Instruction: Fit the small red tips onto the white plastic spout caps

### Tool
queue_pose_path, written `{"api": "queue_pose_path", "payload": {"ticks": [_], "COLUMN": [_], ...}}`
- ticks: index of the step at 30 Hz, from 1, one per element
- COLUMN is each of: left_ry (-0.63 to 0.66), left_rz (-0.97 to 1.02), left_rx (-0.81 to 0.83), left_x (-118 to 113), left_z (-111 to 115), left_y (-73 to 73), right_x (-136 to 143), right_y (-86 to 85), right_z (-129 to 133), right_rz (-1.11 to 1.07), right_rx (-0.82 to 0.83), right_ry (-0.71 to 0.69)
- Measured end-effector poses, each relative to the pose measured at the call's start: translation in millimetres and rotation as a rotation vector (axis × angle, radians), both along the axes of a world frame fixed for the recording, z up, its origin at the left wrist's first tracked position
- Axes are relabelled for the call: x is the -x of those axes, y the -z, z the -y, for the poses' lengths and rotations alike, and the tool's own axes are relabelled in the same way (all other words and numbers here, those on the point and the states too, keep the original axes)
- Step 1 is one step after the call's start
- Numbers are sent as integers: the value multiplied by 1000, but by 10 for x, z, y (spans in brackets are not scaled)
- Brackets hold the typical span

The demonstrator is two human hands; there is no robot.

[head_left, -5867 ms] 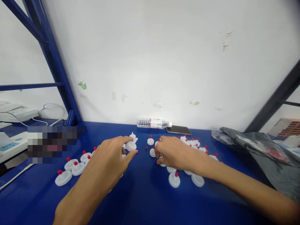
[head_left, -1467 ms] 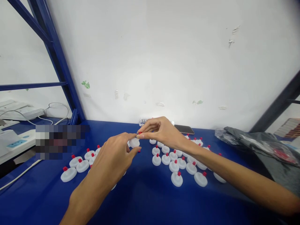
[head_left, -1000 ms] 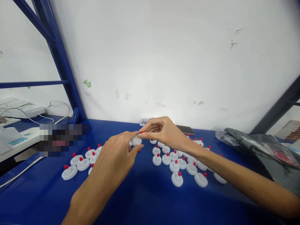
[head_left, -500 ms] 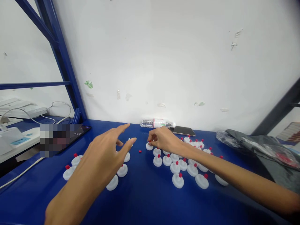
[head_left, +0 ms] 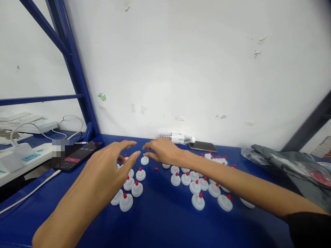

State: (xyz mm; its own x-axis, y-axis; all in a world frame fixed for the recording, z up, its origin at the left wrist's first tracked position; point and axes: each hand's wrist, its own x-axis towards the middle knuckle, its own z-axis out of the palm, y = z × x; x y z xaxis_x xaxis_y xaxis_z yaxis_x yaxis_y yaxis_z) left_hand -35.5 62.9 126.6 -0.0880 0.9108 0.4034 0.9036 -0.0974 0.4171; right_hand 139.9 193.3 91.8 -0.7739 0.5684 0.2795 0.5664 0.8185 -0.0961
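My left hand (head_left: 115,162) hovers over the left group of lids, its thumb and fingers spread, with nothing in them. Beneath and beside it stand several white round lids with red tips (head_left: 137,189), partly covered by the hand. My right hand (head_left: 160,151) reaches across to a single white lid (head_left: 144,161) at the back, between the two groups. Its thumb and fingertips look slightly apart around the top of that lid and hide its tip. A small loose red cap (head_left: 156,169) lies on the blue table just in front of this hand.
Many more red-tipped white lids (head_left: 198,201) stand under and around my right forearm. Behind them lie a plastic bottle (head_left: 178,138) and a dark phone (head_left: 203,146). Another phone (head_left: 85,151) and a power strip (head_left: 33,156) are at left, grey bags (head_left: 289,165) at right.
My right hand has moved left, from a lid at the edge of the right group to the single lid at the back. My left hand has shifted slightly left and stays spread.
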Motion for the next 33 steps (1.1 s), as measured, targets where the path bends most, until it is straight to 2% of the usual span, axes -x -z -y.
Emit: {"api": "queue_pose_path", "payload": {"ticks": [3, 5, 8, 10, 12, 14, 16, 18, 20, 22, 26, 33], "left_ry": [10, 12, 3, 13, 51, 65, 42, 11, -31, -61, -3, 12], "left_rz": [-18, -31, -45, -32, -1, 20, 8, -19, -17, 26, 97, 23], "left_rx": [32, 53, 80, 92, 87, 56, 33, 19, -21, -93, -158, 9], "left_x": [39, 48, 19, -20, -56, -74, -71, -58, -48, -48, -67, -41], "left_z": [-50, -86, -132, -148, -148, -135, -118, -104, -95, -86, -68, -108], "left_y": [47, 76, 93, 76, 45, 13, -7, -12, -7, 0, 4, 16], "right_x": [130, 119, 0, -104, -200, -278, -332, -362, -366, -349, -288, -261], "right_y": [63, 18, -182, -342, -455, -480, -412, -282, -131, 5, 173, 247], "right_z": [-81, -65, 101, 254, 371, 412, 377, 305, 242, 216, 245, 233], "right_rz": [43, 23, -130, -323, -417, -415, -309, -108, 83, 182, 223, 256], "right_rx": [34, 50, 139, 322, 423, 378, 249, 151, 113, 85, 45, 0], "right_ry": [-37, -41, -71, -125, -125, -66, 31, 79, 42, -2, 5, -6]}}
